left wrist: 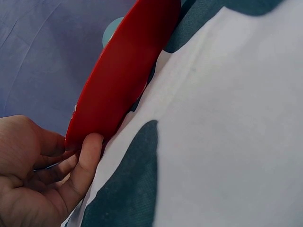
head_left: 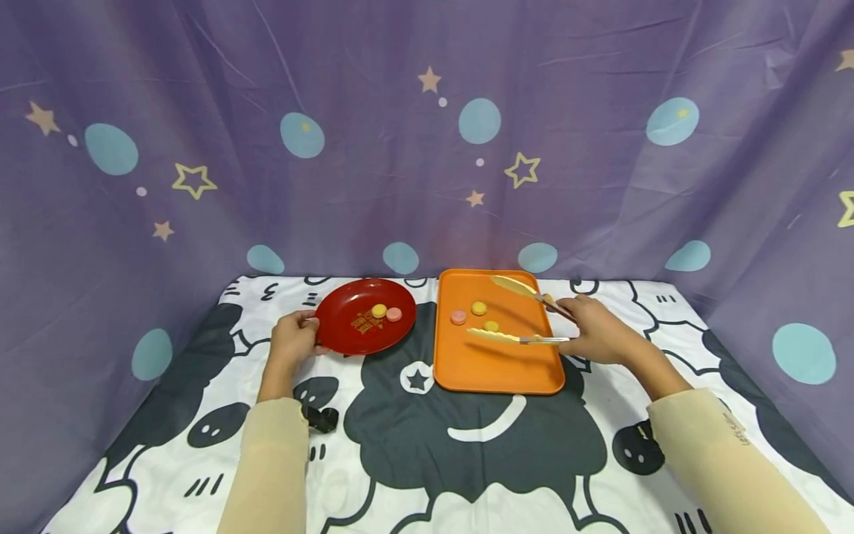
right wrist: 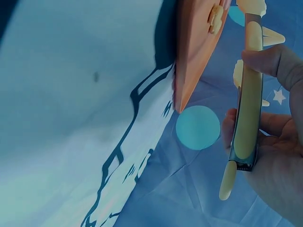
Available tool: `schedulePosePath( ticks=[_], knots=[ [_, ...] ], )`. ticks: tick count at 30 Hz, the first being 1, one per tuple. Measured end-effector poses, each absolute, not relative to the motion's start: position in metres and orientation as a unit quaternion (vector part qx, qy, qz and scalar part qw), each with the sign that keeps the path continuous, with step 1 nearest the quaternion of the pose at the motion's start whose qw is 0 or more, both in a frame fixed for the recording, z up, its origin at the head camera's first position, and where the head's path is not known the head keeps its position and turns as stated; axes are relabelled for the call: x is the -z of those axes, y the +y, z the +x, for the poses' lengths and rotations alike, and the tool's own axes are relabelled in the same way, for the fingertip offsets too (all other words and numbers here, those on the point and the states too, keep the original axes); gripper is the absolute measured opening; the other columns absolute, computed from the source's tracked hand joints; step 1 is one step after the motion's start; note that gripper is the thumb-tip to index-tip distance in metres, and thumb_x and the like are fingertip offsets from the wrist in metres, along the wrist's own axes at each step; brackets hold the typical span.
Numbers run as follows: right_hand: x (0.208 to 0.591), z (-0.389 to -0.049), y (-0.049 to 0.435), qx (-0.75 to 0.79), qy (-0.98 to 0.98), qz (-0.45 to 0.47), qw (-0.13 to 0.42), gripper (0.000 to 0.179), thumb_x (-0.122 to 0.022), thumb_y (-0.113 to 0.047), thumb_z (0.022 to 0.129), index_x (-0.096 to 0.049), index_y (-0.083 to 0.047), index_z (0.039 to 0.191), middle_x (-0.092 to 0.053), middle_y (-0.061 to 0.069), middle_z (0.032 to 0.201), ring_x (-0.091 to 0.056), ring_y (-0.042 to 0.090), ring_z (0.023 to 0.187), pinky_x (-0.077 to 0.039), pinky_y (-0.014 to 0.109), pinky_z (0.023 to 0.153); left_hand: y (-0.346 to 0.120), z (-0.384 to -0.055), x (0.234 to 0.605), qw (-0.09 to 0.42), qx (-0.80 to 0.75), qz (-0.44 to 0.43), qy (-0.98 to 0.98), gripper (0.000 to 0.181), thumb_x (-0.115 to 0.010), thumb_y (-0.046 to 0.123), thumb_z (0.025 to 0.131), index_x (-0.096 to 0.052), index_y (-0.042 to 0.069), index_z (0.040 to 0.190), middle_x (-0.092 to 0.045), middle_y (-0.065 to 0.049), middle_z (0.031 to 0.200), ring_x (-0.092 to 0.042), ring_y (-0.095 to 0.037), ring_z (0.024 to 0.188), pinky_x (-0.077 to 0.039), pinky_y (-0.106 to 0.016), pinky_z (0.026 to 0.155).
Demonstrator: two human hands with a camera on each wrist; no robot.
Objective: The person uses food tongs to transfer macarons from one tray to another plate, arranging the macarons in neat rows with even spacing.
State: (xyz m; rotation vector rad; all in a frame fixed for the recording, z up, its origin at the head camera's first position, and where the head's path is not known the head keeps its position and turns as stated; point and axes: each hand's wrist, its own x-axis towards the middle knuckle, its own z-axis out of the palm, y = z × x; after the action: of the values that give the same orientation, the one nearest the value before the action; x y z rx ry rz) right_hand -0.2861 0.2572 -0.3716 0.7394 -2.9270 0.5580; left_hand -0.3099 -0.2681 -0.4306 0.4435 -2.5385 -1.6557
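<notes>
My left hand (head_left: 293, 340) grips the near-left rim of a round red plate (head_left: 336, 304). On the plate, a yellow macaron (head_left: 379, 311) and a pink macaron (head_left: 394, 314) lie side by side next to gold lettering. In the left wrist view, thumb and fingers pinch the plate's edge, and its underside (left wrist: 118, 75) shows. My right hand (head_left: 597, 330) holds tongs (head_left: 494, 336) with cream tips and handles, arms spread over an orange tray (head_left: 494, 374). Between the arms sits a yellow macaron (head_left: 491, 326); another yellow macaron (head_left: 479, 308) and a pink macaron (head_left: 458, 317) lie close by.
A further yellow macaron (head_left: 548, 300) lies near the tray's right edge, partly behind the tongs. A small black object (head_left: 323, 420) shows beside the left sleeve. The cloth (head_left: 480, 460) has a sheep print; a purple curtain (head_left: 373, 208) rises behind the table.
</notes>
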Motion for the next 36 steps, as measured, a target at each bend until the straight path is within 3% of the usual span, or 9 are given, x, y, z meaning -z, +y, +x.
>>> schedulePosePath(
  ticks=[6,16,26,36],
  knots=[
    [0.376,-0.279,0.265,-0.181,-0.953,0.242,0.025,0.072,-0.084,-0.020,0.078,-0.055,0.013,0.136,-0.063,0.025,0.118,-0.060,0.033,0.100,-0.054,0.052,0.086,-0.269,-0.311,0.432,0.035,0.543,0.147,-0.826,0.041,-0.044,0.015,0.110,-0.048,0.000,0.147,-0.057,-0.022,0.126,-0.067,-0.026,0.090,-0.064,-0.032,0.067],
    [0.384,-0.274,0.276,-0.171,-0.945,0.277,0.029,0.059,-0.080,-0.015,0.082,-0.060,0.011,0.131,-0.065,0.012,0.098,-0.056,0.024,0.085,-0.049,0.037,0.071,-0.269,-0.312,0.433,0.038,0.545,0.139,-0.826,0.039,-0.046,0.014,0.109,-0.051,-0.001,0.145,-0.058,-0.022,0.122,-0.067,-0.023,0.083,-0.063,-0.031,0.065],
    [0.386,-0.270,0.279,-0.161,-0.939,0.303,0.031,0.050,-0.078,-0.011,0.082,-0.064,0.010,0.126,-0.068,0.011,0.099,-0.059,0.023,0.086,-0.052,0.040,0.075,-0.269,-0.313,0.434,0.035,0.546,0.145,-0.825,0.040,-0.046,0.015,0.109,-0.051,0.000,0.145,-0.058,-0.022,0.123,-0.067,-0.024,0.085,-0.063,-0.031,0.066],
    [0.389,-0.270,0.280,-0.161,-0.940,0.302,0.004,0.047,-0.075,-0.011,0.087,-0.064,0.010,0.127,-0.065,0.008,0.096,-0.056,0.020,0.081,-0.048,0.031,0.068,-0.270,-0.311,0.432,0.032,0.544,0.144,-0.826,0.041,-0.045,0.016,0.110,-0.048,0.000,0.148,-0.058,-0.023,0.126,-0.068,-0.026,0.088,-0.064,-0.032,0.068]
  ],
)
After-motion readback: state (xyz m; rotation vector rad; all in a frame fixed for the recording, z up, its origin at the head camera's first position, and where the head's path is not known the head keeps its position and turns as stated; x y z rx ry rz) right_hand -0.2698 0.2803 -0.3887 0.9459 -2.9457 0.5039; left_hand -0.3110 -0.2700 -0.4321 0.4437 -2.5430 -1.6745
